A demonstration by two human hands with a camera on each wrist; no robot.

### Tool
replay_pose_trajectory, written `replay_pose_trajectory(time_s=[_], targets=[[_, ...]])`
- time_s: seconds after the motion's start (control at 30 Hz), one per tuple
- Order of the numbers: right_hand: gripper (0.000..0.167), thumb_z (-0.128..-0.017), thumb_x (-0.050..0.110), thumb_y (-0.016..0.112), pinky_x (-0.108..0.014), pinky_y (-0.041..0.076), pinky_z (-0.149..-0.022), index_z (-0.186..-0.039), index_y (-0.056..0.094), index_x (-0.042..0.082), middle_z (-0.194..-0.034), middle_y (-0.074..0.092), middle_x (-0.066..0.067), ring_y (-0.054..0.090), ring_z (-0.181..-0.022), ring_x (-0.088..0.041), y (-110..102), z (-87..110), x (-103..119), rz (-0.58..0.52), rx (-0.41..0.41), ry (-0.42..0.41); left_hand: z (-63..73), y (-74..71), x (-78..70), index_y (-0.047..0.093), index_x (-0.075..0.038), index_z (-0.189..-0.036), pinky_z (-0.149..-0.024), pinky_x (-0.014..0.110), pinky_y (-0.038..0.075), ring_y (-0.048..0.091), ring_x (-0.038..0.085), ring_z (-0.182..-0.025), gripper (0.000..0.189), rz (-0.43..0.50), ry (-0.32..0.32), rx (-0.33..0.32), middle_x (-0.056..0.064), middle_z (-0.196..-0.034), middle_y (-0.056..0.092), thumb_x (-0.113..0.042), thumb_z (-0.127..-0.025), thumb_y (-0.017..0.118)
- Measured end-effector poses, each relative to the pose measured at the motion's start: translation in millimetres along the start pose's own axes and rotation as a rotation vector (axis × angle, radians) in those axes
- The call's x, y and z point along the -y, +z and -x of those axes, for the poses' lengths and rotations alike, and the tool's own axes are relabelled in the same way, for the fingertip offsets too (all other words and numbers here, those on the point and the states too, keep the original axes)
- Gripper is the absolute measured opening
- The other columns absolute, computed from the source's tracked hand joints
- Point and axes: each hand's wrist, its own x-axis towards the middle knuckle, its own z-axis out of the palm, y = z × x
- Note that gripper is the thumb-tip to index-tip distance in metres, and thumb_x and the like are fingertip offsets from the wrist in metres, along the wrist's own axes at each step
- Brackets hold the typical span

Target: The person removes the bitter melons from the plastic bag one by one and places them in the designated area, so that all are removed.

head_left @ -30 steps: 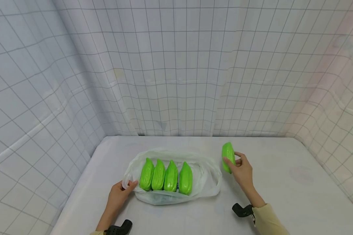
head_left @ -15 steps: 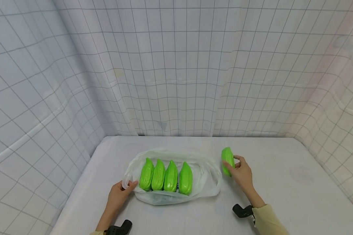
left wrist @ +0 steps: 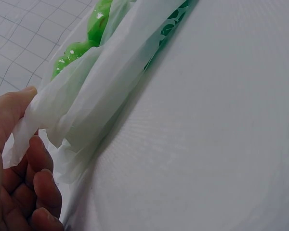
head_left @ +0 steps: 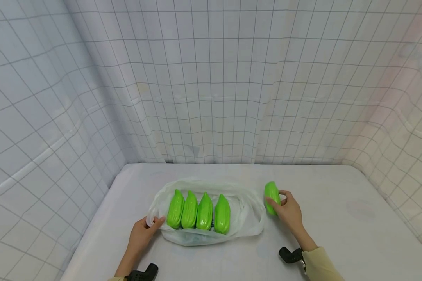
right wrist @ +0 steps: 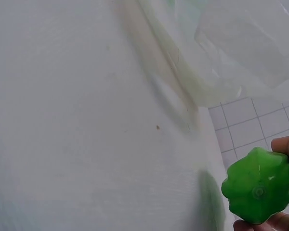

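A white, thin plastic bag (head_left: 247,218) lies spread open mid-table in the head view. Inside it, several glossy green bitter melons (head_left: 204,212) lie side by side, tips pointing away. My left hand (head_left: 140,234) pinches the bag's left rim between thumb and fingers; the left wrist view shows the bunched film (left wrist: 82,96) there. To the right of the bag, my right hand (head_left: 291,210) grips another bitter melon (head_left: 271,192) from its right side, close over the table. Its lobed end (right wrist: 257,185) faces the camera in the right wrist view, a greenish shadow beside it.
A white-covered table (head_left: 337,218) carries everything. Grid-patterned white curtains (head_left: 211,97) stand behind it and along both sides. Green print (left wrist: 171,24) shows on the bag's near side. Black wrist cameras (head_left: 290,254) are strapped to both wrists.
My right hand has brought its bitter melon lower and nearer to me, just right of the bag. My left hand, the bag and the melons inside have stayed put.
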Motion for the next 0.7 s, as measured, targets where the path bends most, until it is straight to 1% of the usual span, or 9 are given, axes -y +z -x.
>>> replay_pose_trajectory(time_s=[0.23,0.47,0.7], targets=[[0.070,-0.084,0.048,0.068,-0.031,0.041,-0.052,-0.128,0.048,-0.003,-0.086,0.060,-0.014,0.053,-0.065,-0.021,2.9,-0.7,-3.7,0.009,0.010,-0.002,0.2,-0.3,-0.1,0.060,-0.004,-0.084,-0.056,0.026,0.033,0.041,0.013,-0.059,0.037,-0.004,-0.004,0.002,-0.003,-0.061,0.045,-0.040,-0.085,0.071],[0.070,-0.083,0.049,0.068,-0.031,0.041,-0.053,-0.128,0.049,-0.002,-0.085,0.060,-0.014,0.053,-0.065,-0.020,5.8,-0.1,-5.6,0.016,0.024,-0.002,0.2,0.3,0.3,0.060,-0.004,-0.084,-0.056,0.026,0.033,0.040,0.012,-0.059,0.036,-0.005,0.009,0.001,-0.003,-0.061,0.044,-0.039,-0.084,0.072],[0.069,-0.084,0.048,0.068,-0.031,0.041,-0.054,-0.127,0.050,-0.003,-0.086,0.060,-0.014,0.053,-0.066,-0.021,6.6,-0.4,-4.4,0.009,0.026,-0.016,-1.2,1.2,3.0,0.060,-0.006,-0.082,-0.055,0.026,0.032,0.040,0.012,-0.057,0.035,0.001,0.014,-0.015,-0.003,-0.060,0.043,-0.038,-0.083,0.073]])
